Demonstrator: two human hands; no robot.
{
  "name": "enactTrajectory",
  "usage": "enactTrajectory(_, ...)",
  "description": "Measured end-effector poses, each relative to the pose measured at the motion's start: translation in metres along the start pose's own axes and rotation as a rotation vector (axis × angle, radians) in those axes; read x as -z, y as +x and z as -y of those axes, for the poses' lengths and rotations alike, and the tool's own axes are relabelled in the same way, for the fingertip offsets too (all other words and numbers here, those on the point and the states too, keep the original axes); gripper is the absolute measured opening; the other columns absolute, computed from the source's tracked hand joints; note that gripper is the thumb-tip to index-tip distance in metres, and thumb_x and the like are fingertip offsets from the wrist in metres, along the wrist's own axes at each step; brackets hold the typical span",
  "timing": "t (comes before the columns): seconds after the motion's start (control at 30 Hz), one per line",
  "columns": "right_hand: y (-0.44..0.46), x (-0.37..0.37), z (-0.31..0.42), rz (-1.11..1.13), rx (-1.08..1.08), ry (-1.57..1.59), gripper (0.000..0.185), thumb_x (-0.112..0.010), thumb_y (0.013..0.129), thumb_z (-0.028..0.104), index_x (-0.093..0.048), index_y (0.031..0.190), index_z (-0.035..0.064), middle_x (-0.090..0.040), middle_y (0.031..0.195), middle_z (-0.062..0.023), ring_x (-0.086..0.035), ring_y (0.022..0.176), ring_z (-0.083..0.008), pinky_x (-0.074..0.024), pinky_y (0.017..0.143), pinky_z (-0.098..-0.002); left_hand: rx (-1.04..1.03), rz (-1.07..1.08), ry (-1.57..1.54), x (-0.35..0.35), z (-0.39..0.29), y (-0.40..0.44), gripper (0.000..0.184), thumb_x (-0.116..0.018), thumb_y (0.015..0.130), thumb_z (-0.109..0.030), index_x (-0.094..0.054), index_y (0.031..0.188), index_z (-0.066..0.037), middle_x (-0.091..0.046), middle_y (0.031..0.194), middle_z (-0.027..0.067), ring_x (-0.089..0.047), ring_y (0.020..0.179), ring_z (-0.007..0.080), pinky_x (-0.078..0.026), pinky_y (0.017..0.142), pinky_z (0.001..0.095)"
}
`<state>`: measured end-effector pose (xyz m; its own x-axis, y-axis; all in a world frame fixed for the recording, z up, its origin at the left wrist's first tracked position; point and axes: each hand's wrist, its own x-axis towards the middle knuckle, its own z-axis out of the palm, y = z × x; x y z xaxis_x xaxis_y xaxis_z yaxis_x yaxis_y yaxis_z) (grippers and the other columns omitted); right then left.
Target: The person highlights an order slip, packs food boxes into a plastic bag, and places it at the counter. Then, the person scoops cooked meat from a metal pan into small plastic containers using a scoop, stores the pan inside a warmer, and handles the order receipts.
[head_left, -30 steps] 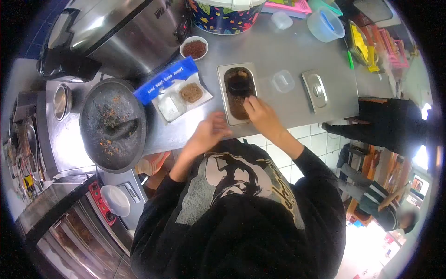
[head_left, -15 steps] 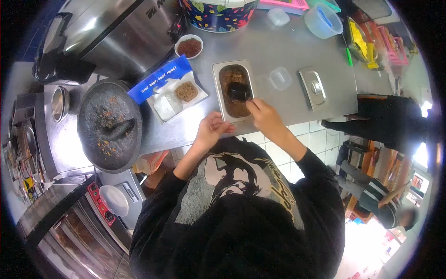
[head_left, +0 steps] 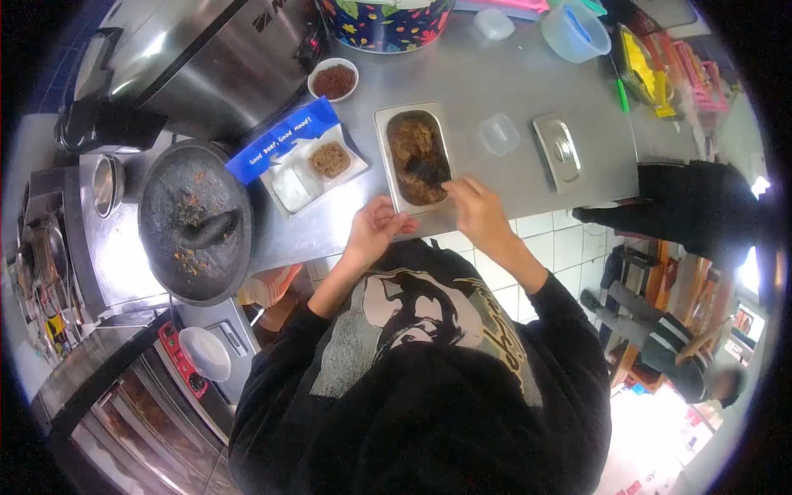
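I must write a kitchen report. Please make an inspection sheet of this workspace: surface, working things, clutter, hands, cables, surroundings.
Surface: steel counter, shiny.
Working things: black ladle in metal pan of brown food; open box beside it.
Clutter: stone mortar with pestle, white bowl, metal lid.
Left hand: at the pan's near edge; grip unclear.
Right hand: holds the ladle.
Cables: none clearly seen.
Surroundings: person in black, person in striped top, tiled floor.
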<state>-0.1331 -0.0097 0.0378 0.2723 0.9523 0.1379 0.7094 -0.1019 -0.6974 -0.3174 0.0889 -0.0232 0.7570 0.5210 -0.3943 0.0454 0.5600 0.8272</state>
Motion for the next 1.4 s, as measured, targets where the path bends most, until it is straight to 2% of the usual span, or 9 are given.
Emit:
enactTrajectory(0.23,0.0,-0.008,-0.006,-0.08,0.016,-0.044,0.03,-0.052,0.07,-0.01,-0.056,0.098,-0.0014,-0.056,0.089,-0.0159,-0.059,0.079,-0.037,-0.0496,0.067,-0.0426,0.021,0.017,0.027,0.003,0.001,0.0,0.019,-0.054,0.092,-0.002,-0.048,0.109,0.005,-0.065,0.093,0.0156,-0.066,0.087,0.0227,-0.056,0.08,0.0331)
enactTrajectory(0.33,-0.004,-0.013,-0.004,0.057,0.083,-0.134,0.031,-0.052,0.07,-0.01,-0.056,0.1,-0.0007,-0.056,0.09,-0.0163,-0.059,0.078,-0.0369,-0.0494,0.067,-0.0431,-0.008,0.037,0.027,0.002,-0.001,0.0,0.02,-0.054,0.092,-0.002,-0.048,0.11,0.005,-0.065,0.093,0.0158,-0.066,0.087,0.0228,-0.056,0.08,0.033)
enactTrajectory(0.6,0.001,-0.006,0.007,-0.071,-0.099,0.163,0.015,-0.054,0.077,-0.009,-0.059,0.09,-0.0022,-0.061,0.083,-0.0179,-0.061,0.075,-0.0364,-0.0494,0.065,-0.0376,0.012,0.011,0.02,0.001,0.0,0.0,0.019,-0.053,0.092,-0.001,-0.048,0.109,0.004,-0.064,0.095,0.0166,-0.066,0.087,0.0233,-0.056,0.08,0.0333)
enactTrajectory(0.73,-0.003,-0.003,-0.002,-0.099,-0.272,0.226,0.02,-0.053,0.076,-0.01,-0.06,0.093,-0.0018,-0.06,0.085,-0.017,-0.061,0.075,-0.036,-0.049,0.064,-0.0382,-0.01,0.017,0.016,0.002,-0.001,-0.001,0.019,-0.054,0.092,-0.002,-0.048,0.108,0.004,-0.064,0.094,0.017,-0.066,0.088,0.0237,-0.056,0.08,0.0332)
enactTrajectory(0.8,-0.011,-0.012,-0.002,-0.076,-0.032,0.085,0.027,-0.053,0.072,-0.011,-0.06,0.097,-0.0011,-0.059,0.087,-0.0154,-0.06,0.077,-0.0351,-0.0494,0.064,-0.0384,-0.003,0.022,0.015,0.001,-0.001,0.0,0.019,-0.054,0.092,-0.002,-0.048,0.108,0.004,-0.065,0.093,0.0168,-0.066,0.087,0.0237,-0.056,0.079,0.0332)
enactTrajectory(1.03,-0.011,-0.014,-0.009,-0.097,0.197,-0.185,0.035,-0.055,0.065,-0.009,-0.059,0.099,0.0002,-0.057,0.088,-0.0148,-0.06,0.077,-0.0345,-0.0502,0.067,-0.0396,0.0,0.052,0.045,0.005,-0.006,0.001,0.019,-0.055,0.091,-0.003,-0.048,0.108,0.004,-0.065,0.091,0.0162,-0.066,0.086,0.0231,-0.056,0.079,0.0331)
enactTrajectory(1.2,-0.002,0.001,0.002,-0.058,-0.063,0.105,0.027,-0.054,0.068,-0.011,-0.06,0.093,-0.0028,-0.059,0.084,-0.0175,-0.062,0.074,-0.0337,-0.0494,0.064,-0.038,0.016,0.035,0.043,0.008,-0.004,0.002,0.02,-0.055,0.091,-0.002,-0.049,0.109,0.004,-0.065,0.09,0.016,-0.066,0.086,0.0232,-0.056,0.079,0.0333)
enactTrajectory(1.33,0.001,-0.007,0.007,-0.078,-0.067,0.165,0.023,-0.053,0.07,-0.012,-0.059,0.091,-0.0039,-0.06,0.083,-0.0187,-0.062,0.074,-0.0345,-0.0488,0.064,-0.0371,-0.018,0.051,0.02,0.007,-0.004,0.002,0.02,-0.055,0.091,-0.002,-0.049,0.109,0.004,-0.065,0.091,0.016,-0.066,0.086,0.0235,-0.056,0.079,0.0339)
enactTrajectory(1.4,0.003,-0.004,0.008,-0.098,-0.264,0.234,0.022,-0.054,0.072,-0.011,-0.059,0.092,-0.0037,-0.061,0.084,-0.0188,-0.061,0.075,-0.0361,-0.0487,0.064,-0.038,-0.013,0.044,0.036,0.007,-0.004,0.002,0.02,-0.054,0.091,-0.002,-0.049,0.109,0.004,-0.065,0.092,0.0159,-0.066,0.086,0.0235,-0.056,0.079,0.0338)
